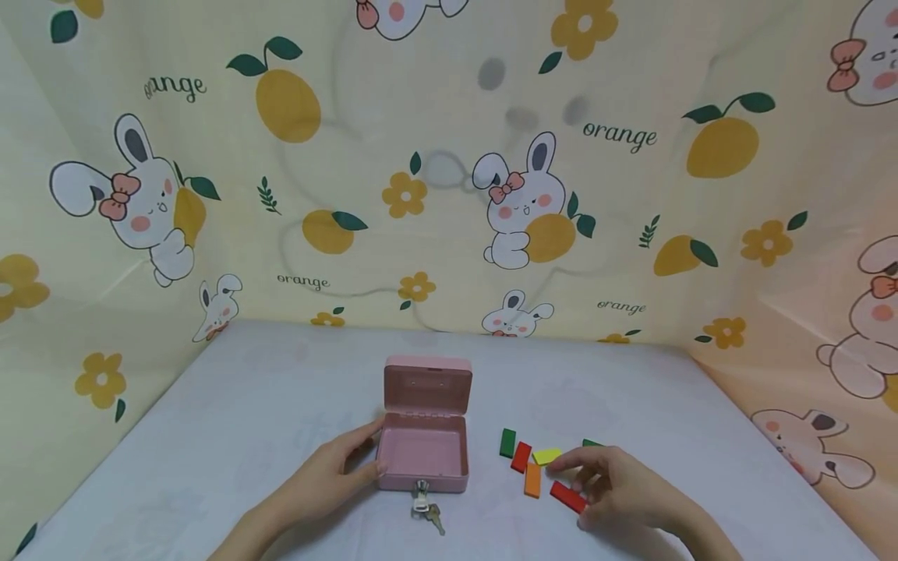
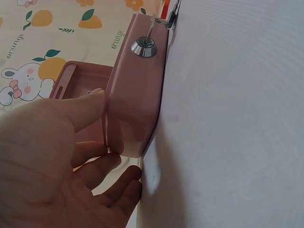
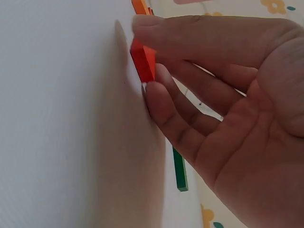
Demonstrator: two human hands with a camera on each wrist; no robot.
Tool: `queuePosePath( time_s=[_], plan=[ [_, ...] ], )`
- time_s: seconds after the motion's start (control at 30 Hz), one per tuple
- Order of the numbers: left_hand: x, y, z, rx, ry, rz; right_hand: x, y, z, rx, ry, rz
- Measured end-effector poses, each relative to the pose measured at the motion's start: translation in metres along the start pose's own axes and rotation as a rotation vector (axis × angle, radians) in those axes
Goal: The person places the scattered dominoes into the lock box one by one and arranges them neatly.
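A pink metal box [image 1: 423, 485] stands with its lid [image 1: 428, 388] raised and its inside bare. My left hand [image 1: 335, 474] holds its left side, thumb at the front corner and fingers along the side wall; in the left wrist view the hand [image 2: 71, 152] grips the box [image 2: 135, 90]. My right hand [image 1: 620, 491] is over the right end of a red block [image 1: 567, 497], one finger reaching beside a yellow block [image 1: 546, 456]. The right wrist view has the hand [image 3: 223, 95] around the red block [image 3: 144, 61], fingers parted; firm contact is unclear.
Left of my right hand lie an orange block [image 1: 532, 481], another red block [image 1: 521, 457] and a green block [image 1: 508, 442]. Another green block [image 1: 592, 443] is partly hidden behind that hand. Keys [image 1: 433, 514] hang from the box's front lock. Patterned cloth [image 1: 449, 257] stands behind the table.
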State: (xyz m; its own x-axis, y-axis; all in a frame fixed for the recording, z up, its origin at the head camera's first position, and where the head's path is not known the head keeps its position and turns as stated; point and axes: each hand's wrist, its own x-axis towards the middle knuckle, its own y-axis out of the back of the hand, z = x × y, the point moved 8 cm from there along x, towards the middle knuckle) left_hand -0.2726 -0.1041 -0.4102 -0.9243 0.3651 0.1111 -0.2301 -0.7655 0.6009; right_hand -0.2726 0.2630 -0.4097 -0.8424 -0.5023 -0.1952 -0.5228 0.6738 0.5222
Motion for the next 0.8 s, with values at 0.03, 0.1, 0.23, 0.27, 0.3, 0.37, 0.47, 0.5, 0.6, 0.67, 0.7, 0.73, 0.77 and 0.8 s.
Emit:
queuePosePath(
  time_s=[0.03,0.1,0.23,0.27,0.3,0.37,0.47,0.5,0.6,0.67,0.7,0.73,0.77,0.8],
  plan=[
    [0.0000,0.0001,-0.0001,0.001,0.001,0.000,-0.0003,-0.0005,0.0000,0.006,-0.003,-0.008],
    [0.0000,-0.0002,-0.0008,0.001,0.003,-0.002,-0.0011,-0.0017,-0.0007,0.007,0.006,-0.022],
    [0.0005,-0.0006,-0.0014,-0.003,0.002,-0.007,-0.0022,-0.0021,-0.0012,0.014,0.015,-0.034],
    [0.0005,-0.0007,-0.0014,-0.004,0.003,-0.008,-0.0023,-0.0022,-0.0010,0.019,0.015,-0.035],
    [0.0004,-0.0006,-0.0013,-0.003,0.002,-0.007,-0.0022,-0.0020,-0.0006,0.023,0.013,-0.035],
    [0.0001,-0.0003,-0.0010,0.001,-0.002,-0.004,-0.0016,-0.0017,0.0007,0.035,0.002,-0.033],
    [-0.0001,0.0001,-0.0004,0.003,-0.002,-0.003,-0.0006,-0.0011,0.0017,0.044,-0.003,-0.026],
    [-0.0002,0.0002,-0.0002,0.004,-0.003,-0.003,-0.0004,-0.0009,0.0016,0.047,-0.001,-0.024],
    [-0.0003,0.0002,0.0002,-0.001,-0.004,-0.006,0.0000,-0.0008,0.0014,0.040,0.007,-0.016],
    [-0.0006,0.0002,0.0006,-0.003,-0.008,-0.007,0.0001,-0.0016,0.0010,0.040,0.012,-0.019],
    [-0.0007,0.0003,0.0009,-0.005,-0.011,-0.007,0.0002,-0.0020,0.0010,0.036,0.011,-0.019],
    [-0.0009,0.0003,0.0011,-0.005,-0.014,-0.006,0.0004,-0.0025,0.0011,0.033,0.011,-0.020],
    [-0.0011,0.0003,0.0013,-0.006,-0.015,-0.005,0.0005,-0.0031,0.0010,0.033,0.011,-0.021],
    [-0.0011,0.0003,0.0014,-0.005,-0.016,-0.005,0.0005,-0.0036,0.0010,0.033,0.011,-0.022]
  ],
)
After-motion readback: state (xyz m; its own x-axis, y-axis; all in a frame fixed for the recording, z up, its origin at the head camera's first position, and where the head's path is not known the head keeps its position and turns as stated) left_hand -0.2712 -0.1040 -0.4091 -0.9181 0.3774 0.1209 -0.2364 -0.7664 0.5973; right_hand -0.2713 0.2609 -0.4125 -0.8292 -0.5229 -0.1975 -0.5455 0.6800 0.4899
